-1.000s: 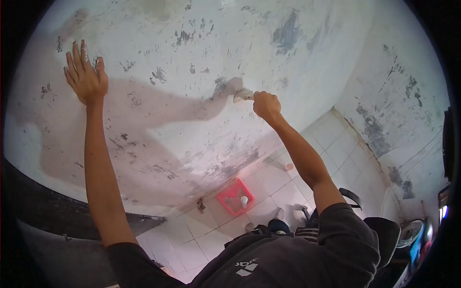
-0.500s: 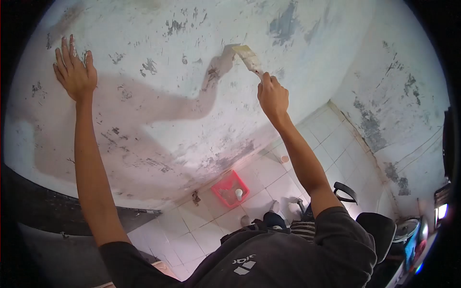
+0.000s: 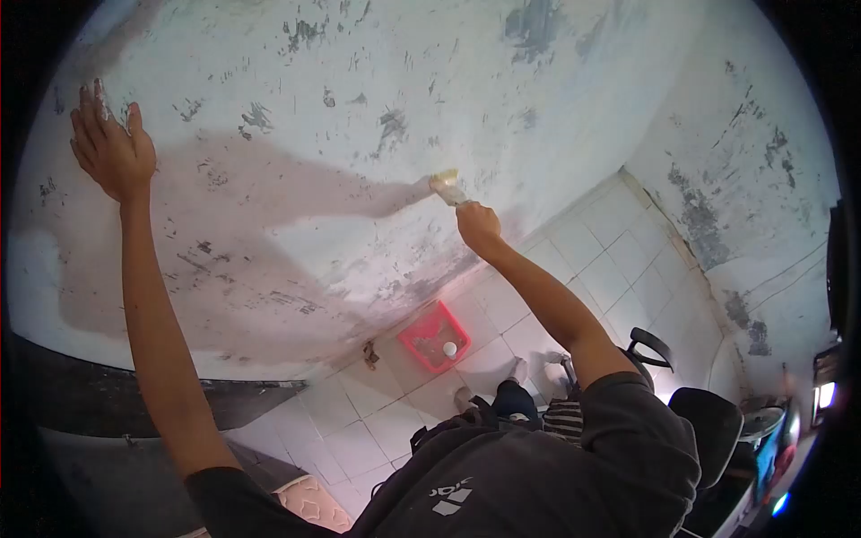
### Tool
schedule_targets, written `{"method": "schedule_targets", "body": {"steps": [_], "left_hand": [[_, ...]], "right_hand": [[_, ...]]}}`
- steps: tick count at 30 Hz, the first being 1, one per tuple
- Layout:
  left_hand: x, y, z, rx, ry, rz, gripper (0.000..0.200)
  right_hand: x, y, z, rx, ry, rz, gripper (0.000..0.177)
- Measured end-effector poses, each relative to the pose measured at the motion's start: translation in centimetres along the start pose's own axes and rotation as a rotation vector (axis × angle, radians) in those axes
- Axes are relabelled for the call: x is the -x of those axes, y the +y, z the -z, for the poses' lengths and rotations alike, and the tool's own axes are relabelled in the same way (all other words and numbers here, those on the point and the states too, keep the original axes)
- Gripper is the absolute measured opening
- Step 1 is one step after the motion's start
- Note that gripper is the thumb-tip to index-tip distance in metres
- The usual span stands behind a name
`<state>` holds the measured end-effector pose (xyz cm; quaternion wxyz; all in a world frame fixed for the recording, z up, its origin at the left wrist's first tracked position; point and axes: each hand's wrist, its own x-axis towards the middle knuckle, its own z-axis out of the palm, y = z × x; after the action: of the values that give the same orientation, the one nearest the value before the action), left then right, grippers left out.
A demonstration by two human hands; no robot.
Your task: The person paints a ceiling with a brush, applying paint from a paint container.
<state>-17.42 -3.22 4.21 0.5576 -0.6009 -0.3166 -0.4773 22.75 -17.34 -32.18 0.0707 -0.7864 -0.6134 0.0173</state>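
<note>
My right hand (image 3: pixel 479 226) is closed round the handle of a flat, pale-bladed scraper (image 3: pixel 447 186). The blade is at the surface of a white wall (image 3: pixel 359 134) marked with grey patches; whether its edge touches cannot be made out. At the upper left, my left hand (image 3: pixel 117 152) lies against the same wall with its fingers stretched out and holds nothing. White smears show on its fingers. My shadow falls on the wall between both hands.
On the tiled floor (image 3: pixel 368 439) below stands a pink tray (image 3: pixel 411 344) holding a white round object (image 3: pixel 449 348). A black chair (image 3: pixel 708 430) is at the right. A dark curved panel (image 3: pixel 179 408) runs along the lower left. A second wall (image 3: pixel 762 179) meets the first at the right.
My right hand and the scraper have moved down the wall and slightly left. My left hand appears a little lower and further left, as the whole view has shifted slightly.
</note>
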Motion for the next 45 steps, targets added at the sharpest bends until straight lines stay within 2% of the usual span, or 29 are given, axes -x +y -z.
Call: {"method": "schedule_targets", "body": {"steps": [4,7,11,13,16,22,24,29,31,35,37,39,42,44,45], "left_hand": [[-0.1,0.1,-0.1,0.022,0.02,0.024,0.056],[-0.2,0.1,0.0,0.023,0.017,0.04,0.055],[0.0,0.1,0.0,0.045,0.031,0.047,0.054],[-0.2,0.2,0.2,0.007,-0.009,0.031,0.057],[0.0,0.1,0.1,0.003,0.008,0.029,0.057],[0.0,-0.3,-0.2,0.034,0.039,0.036,0.052],[0.0,-0.1,0.1,0.046,0.051,0.041,0.052],[0.0,-0.1,0.1,0.063,0.079,0.04,0.051],[-0.1,-0.1,0.4,-0.021,-0.027,0.033,0.057],[-0.1,-0.1,0.5,-0.019,-0.022,0.026,0.057],[-0.2,0.0,0.6,-0.031,-0.036,0.035,0.057],[-0.1,0.1,0.5,-0.005,-0.013,0.033,0.056],[-0.2,0.1,0.3,0.032,0.024,0.045,0.054],[-0.3,0.2,0.3,0.048,0.037,0.058,0.052],[-0.2,0.2,0.3,0.059,0.044,0.054,0.051]], "right_hand": [[0.6,1.8,-3.3,0.109,-0.133,0.092,0.016],[0.7,2.1,-3.1,0.108,-0.091,0.031,0.017],[-1.1,0.8,3.4,0.012,0.058,0.037,0.017],[-1.3,0.0,7.6,0.017,0.03,-0.011,0.017],[-1.0,-0.2,10.7,-0.027,0.102,-0.056,0.017],[-1.0,-0.6,15.6,-0.102,0.444,-0.026,0.014],[-0.6,-0.9,17.1,-0.103,0.489,-0.022,0.014],[0.5,-0.8,17.7,-0.154,0.651,-0.011,0.014],[1.0,-1.2,17.7,-0.171,0.698,-0.027,0.014],[0.5,-1.1,16.2,-0.199,0.823,-0.009,0.016],[-1.0,-0.9,13.3,-0.14,0.666,-0.043,0.021],[-1.6,-0.8,9.0,-0.1,0.607,-0.017,0.032],[-0.8,-0.4,3.2,-0.099,0.491,0.018,0.033],[0.2,-0.2,1.0,-0.085,0.296,-0.034,0.03],[0.9,-0.1,0.1,-0.089,0.297,-0.035,0.03]]}}
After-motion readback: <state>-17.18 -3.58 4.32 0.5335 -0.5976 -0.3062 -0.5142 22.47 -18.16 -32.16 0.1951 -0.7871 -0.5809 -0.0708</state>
